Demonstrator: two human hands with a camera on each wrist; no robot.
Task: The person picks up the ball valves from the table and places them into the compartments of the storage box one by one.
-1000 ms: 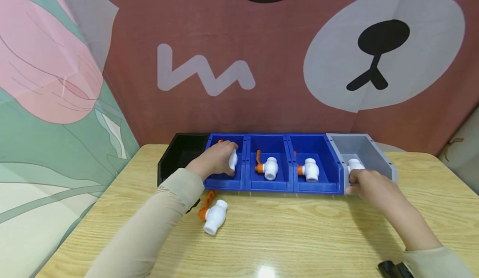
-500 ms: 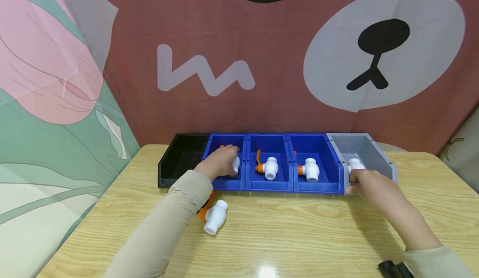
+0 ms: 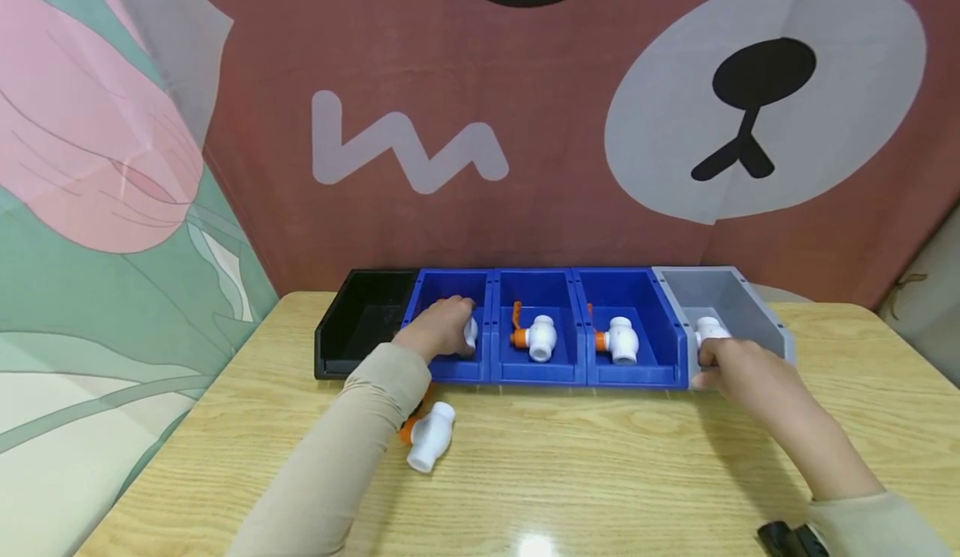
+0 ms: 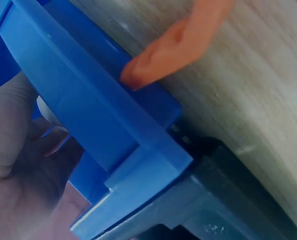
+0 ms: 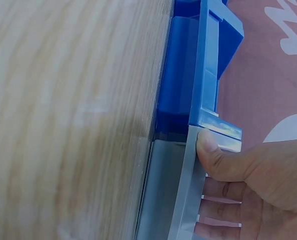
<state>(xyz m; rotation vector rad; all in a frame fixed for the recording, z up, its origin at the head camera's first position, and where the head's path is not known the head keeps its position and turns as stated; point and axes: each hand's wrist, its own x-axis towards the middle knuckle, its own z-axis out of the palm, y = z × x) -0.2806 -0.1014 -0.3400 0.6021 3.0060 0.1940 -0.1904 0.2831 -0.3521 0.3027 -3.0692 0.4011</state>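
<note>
My left hand (image 3: 442, 328) reaches into the leftmost blue bin (image 3: 475, 372) and grips a white ball valve (image 3: 471, 332), mostly hidden by the fingers. In the left wrist view, a bit of the white valve body (image 4: 47, 111) shows behind the bin's front wall. My right hand (image 3: 750, 369) holds the front rim of the grey bin (image 5: 184, 185), thumb outside and fingers inside. Just beyond those fingers lies another white valve (image 3: 708, 329). On the table, near my left sleeve, rests a white ball valve with an orange handle (image 3: 432, 438).
One white valve with an orange handle lies in the middle blue bin (image 3: 542, 338), another in the right blue bin (image 3: 622, 341). A black bin (image 3: 337, 367) ends the row at the left. The bins stand along the wooden table's (image 3: 570, 465) back, before a printed curtain.
My left hand has shifted slightly right and lower into the leftmost blue bin, its sleeve now covering more of the loose valve's orange handle. My right hand keeps its place on the grey bin.
</note>
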